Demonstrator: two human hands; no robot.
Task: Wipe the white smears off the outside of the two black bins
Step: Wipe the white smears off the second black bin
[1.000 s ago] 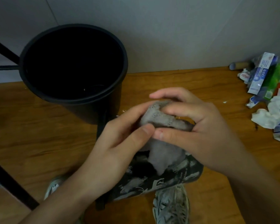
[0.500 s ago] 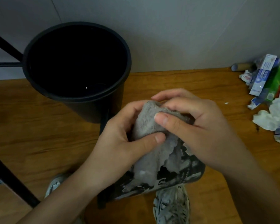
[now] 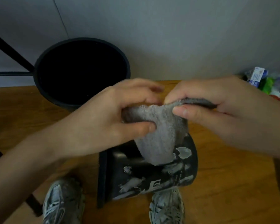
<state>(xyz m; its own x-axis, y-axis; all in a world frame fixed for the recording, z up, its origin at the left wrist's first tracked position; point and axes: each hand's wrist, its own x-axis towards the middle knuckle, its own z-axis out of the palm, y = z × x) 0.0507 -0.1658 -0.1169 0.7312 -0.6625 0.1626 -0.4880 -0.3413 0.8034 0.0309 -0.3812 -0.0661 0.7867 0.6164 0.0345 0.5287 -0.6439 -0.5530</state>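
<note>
A grey fluffy cloth (image 3: 158,135) hangs in mid-air between my two hands. My left hand (image 3: 116,117) pinches its left edge between thumb and fingers. My right hand (image 3: 220,110) pinches its right edge the same way. Below the cloth a black bin (image 3: 152,177) lies on its side on the wooden floor, its wall covered with white smears. A second black bin (image 3: 44,88) stands upright by the wall at the back left, its open mouth facing me; no smears show on what I see of it.
My two grey sneakers, the left (image 3: 63,202) and the right (image 3: 166,209), stand on either side of the lying bin. Black metal bars (image 3: 11,50) cross at the far left. A heap of cartons and crumpled paper (image 3: 265,80) lies at the right by the wall.
Both hands have risen and drawn apart, spreading the bunched cloth out between them. The view has tilted down, so the bins sit lower in frame.
</note>
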